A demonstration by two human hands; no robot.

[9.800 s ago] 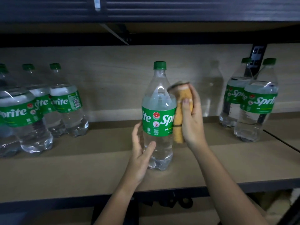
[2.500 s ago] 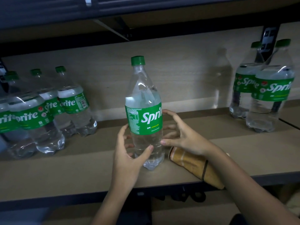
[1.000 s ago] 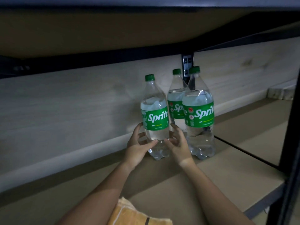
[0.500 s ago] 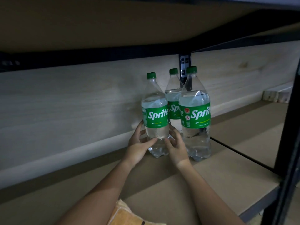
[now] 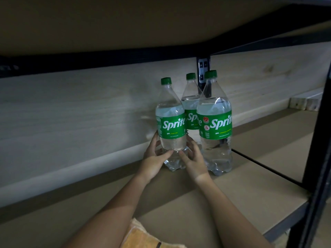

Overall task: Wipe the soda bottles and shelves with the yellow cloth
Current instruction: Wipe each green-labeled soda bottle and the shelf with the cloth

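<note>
Standing: three bottles (image 5: 171, 126) (one held).

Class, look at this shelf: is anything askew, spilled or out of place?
Nothing spilled. All three Sprite bottles stand upright; both hands grip the left bottle. The yellow cloth lies on the shelf by the forearms.

Two bare, sleeveless forearms (image 5: 114, 210).

"Sprite" on three soda bottles' (image 5: 171, 126) green labels
</note>
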